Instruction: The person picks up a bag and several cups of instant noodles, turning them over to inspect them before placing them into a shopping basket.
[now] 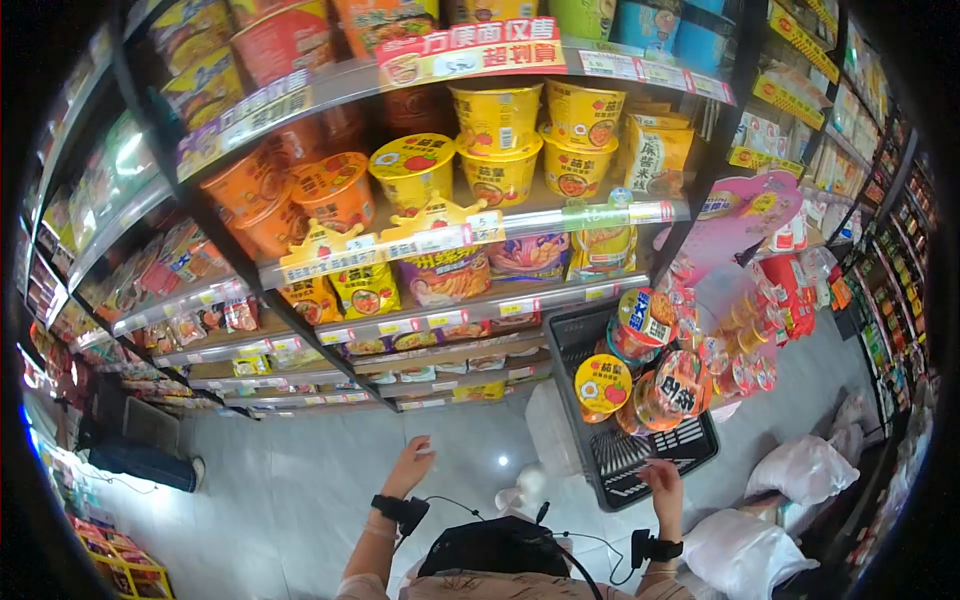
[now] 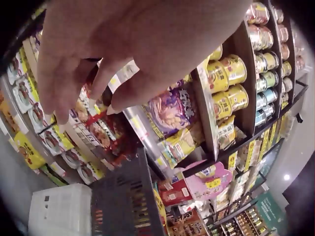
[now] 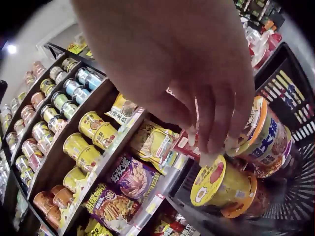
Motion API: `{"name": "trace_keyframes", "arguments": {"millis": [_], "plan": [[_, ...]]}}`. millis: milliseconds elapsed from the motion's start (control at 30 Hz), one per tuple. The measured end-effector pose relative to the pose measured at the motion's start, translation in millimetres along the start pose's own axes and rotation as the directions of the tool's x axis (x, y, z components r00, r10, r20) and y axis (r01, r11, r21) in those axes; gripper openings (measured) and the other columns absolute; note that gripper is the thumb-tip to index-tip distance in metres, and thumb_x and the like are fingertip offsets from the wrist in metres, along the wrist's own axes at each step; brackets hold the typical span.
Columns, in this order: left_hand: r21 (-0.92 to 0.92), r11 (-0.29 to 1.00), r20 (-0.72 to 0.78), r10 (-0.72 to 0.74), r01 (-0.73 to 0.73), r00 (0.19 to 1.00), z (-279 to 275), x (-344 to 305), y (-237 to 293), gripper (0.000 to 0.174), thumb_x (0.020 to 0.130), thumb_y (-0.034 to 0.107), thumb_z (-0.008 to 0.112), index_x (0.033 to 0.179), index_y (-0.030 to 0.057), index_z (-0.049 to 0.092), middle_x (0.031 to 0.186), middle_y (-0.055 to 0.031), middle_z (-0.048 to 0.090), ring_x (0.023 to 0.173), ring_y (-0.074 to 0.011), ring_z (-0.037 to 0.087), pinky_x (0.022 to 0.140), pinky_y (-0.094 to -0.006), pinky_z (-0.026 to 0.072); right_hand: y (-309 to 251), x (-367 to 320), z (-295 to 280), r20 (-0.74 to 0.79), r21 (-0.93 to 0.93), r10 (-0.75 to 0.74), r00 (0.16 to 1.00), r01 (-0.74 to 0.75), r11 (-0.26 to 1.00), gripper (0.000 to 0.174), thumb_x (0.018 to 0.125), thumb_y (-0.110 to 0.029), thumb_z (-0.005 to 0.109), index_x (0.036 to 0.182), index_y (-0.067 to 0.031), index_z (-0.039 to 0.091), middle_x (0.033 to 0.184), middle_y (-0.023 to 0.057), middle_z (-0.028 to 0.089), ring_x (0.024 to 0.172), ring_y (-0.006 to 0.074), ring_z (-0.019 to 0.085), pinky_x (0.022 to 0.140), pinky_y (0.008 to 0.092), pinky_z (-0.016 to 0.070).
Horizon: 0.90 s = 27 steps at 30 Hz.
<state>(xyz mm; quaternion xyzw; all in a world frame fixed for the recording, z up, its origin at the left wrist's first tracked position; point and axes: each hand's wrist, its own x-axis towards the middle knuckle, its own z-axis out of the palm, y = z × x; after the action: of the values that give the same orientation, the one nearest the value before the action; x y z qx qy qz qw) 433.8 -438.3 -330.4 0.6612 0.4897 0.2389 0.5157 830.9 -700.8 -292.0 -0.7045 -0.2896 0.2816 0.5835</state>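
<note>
My left hand (image 1: 408,468) hangs over the floor, in front of the lower shelves, with loosely bent fingers and nothing held. Its wrist view shows this hand (image 2: 133,54) from behind, overlapping the packets on the shelf. My right hand (image 1: 662,492) is at the near end of a black shopping basket (image 1: 592,468), fingers relaxed and holding nothing. Inside the basket are several instant noodle cups, among them a yellow-lidded cup (image 1: 602,384) and an orange-rimmed cup (image 1: 684,386). In the right wrist view the fingertips overlap the edge of the yellow-lidded cup (image 3: 210,183).
Shelves ahead carry yellow noodle cups (image 1: 412,168), orange cups (image 1: 332,190) and noodle packets (image 1: 530,256). The basket sits by a whitish box (image 1: 553,430). White bags (image 1: 748,556) lie on the floor at right. Far left, a person's dark-clothed leg (image 1: 145,462) shows.
</note>
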Motion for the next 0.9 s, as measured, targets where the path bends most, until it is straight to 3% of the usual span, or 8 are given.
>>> {"name": "trace_keyframes", "arguments": {"millis": [67, 200, 300, 367, 600, 767, 867, 900], "plan": [[0.009, 0.999, -0.094, 0.051, -0.050, 0.994, -22.6, -35.3, -24.1, 0.039, 0.080, 0.012, 0.058, 0.116, 0.0044, 0.046, 0.106, -0.0142, 0.056, 0.088, -0.0205, 0.058, 0.074, -0.0299, 0.0475, -25.0, -34.6, 9.8, -0.049, -0.072, -0.059, 0.997, 0.055, 0.996, 0.015, 0.087, -0.003, 0.048, 0.101, 0.0008, 0.052, 0.089, 0.0081, 0.060, 0.079, 0.0168, 0.060, 0.074, 0.0288, 0.0494], [-0.118, 0.988, -0.197, -0.117, 0.095, 0.973, -69.9, -100.8, -59.0, 0.039, 0.079, 0.012, 0.060, 0.115, 0.0045, 0.046, 0.100, -0.0123, 0.058, 0.086, -0.0196, 0.058, 0.074, -0.0300, 0.0472, -64.3, -99.4, 37.1, -0.335, -0.010, -0.189, 0.923, 0.197, 0.980, 0.017, 0.087, 0.001, 0.042, 0.101, 0.0000, 0.052, 0.097, 0.0083, 0.057, 0.074, 0.0130, 0.056, 0.071, 0.0259, 0.0473], [-0.153, 0.975, -0.273, -0.197, 0.160, 0.942, -95.0, -142.5, -81.5, 0.040, 0.079, 0.011, 0.060, 0.116, 0.0053, 0.045, 0.098, -0.0117, 0.058, 0.086, -0.0187, 0.058, 0.073, -0.0299, 0.0472, -76.6, -132.5, 50.9, -0.330, -0.035, -0.203, 0.922, 0.203, 0.979, 0.018, 0.087, 0.002, 0.040, 0.100, -0.0002, 0.051, 0.098, 0.0079, 0.056, 0.075, 0.0119, 0.054, 0.069, 0.0252, 0.0466], [-0.202, 0.970, -0.334, -0.198, 0.135, 0.922, -108.1, -164.6, -106.0, 0.041, 0.079, 0.010, 0.060, 0.117, 0.0057, 0.044, 0.098, -0.0116, 0.058, 0.086, -0.0182, 0.058, 0.071, -0.0295, 0.0473, -83.5, -143.1, 64.0, -0.290, -0.043, -0.223, 0.931, 0.220, 0.975, 0.017, 0.087, 0.001, 0.040, 0.099, -0.0010, 0.051, 0.098, 0.0071, 0.056, 0.075, 0.0115, 0.054, 0.068, 0.0249, 0.0461], [-0.389, 0.913, -0.438, -0.301, 0.124, 0.847, -144.3, -235.6, -113.0, 0.037, 0.081, 0.006, 0.055, 0.117, 0.0056, 0.043, 0.098, -0.0110, 0.059, 0.084, -0.0179, 0.060, 0.068, -0.0265, 0.0471, -123.9, -136.2, 135.4, -0.043, 0.028, -0.335, 0.941, 0.336, 0.941, 0.013, 0.090, -0.006, 0.043, 0.098, -0.0038, 0.052, 0.096, 0.0046, 0.056, 0.074, 0.0103, 0.055, 0.068, 0.0234, 0.0453], [-0.494, 0.865, -0.458, -0.347, 0.090, 0.818, -173.2, -237.8, -108.0, 0.035, 0.082, 0.008, 0.055, 0.115, 0.0052, 0.044, 0.097, -0.0101, 0.060, 0.077, -0.0156, 0.060, 0.065, -0.0255, 0.0464, -162.9, -101.4, 195.4, 0.182, 0.174, -0.466, 0.866, 0.438, 0.882, 0.013, 0.090, -0.009, 0.045, 0.100, -0.0038, 0.051, 0.099, 0.0048, 0.056, 0.074, 0.0105, 0.056, 0.066, 0.0231, 0.0463], [-0.387, 0.916, -0.529, -0.123, -0.110, 0.839, -216.1, -198.0, -84.0, 0.034, 0.082, 0.009, 0.056, 0.114, 0.0053, 0.045, 0.096, -0.0089, 0.060, 0.076, -0.0141, 0.058, 0.067, -0.0259, 0.0461, -223.8, -88.3, 245.7, 0.298, 0.328, -0.525, 0.797, 0.430, 0.841, 0.014, 0.089, -0.009, 0.046, 0.102, -0.0044, 0.051, 0.099, 0.0044, 0.056, 0.075, 0.0106, 0.055, 0.066, 0.0236, 0.0460], [-0.230, 0.961, -0.548, 0.001, -0.151, 0.837, -232.6, -176.9, -68.6, 0.033, 0.082, 0.009, 0.056, 0.113, 0.0051, 0.045, 0.098, -0.0081, 0.059, 0.078, -0.0137, 0.057, 0.068, -0.0260, 0.0458, -241.6, -83.2, 262.1, 0.311, 0.388, -0.481, 0.820, 0.352, 0.852, 0.015, 0.089, -0.009, 0.047, 0.102, -0.0048, 0.051, 0.100, 0.0046, 0.055, 0.077, 0.0111, 0.054, 0.068, 0.0247, 0.0456]]}}
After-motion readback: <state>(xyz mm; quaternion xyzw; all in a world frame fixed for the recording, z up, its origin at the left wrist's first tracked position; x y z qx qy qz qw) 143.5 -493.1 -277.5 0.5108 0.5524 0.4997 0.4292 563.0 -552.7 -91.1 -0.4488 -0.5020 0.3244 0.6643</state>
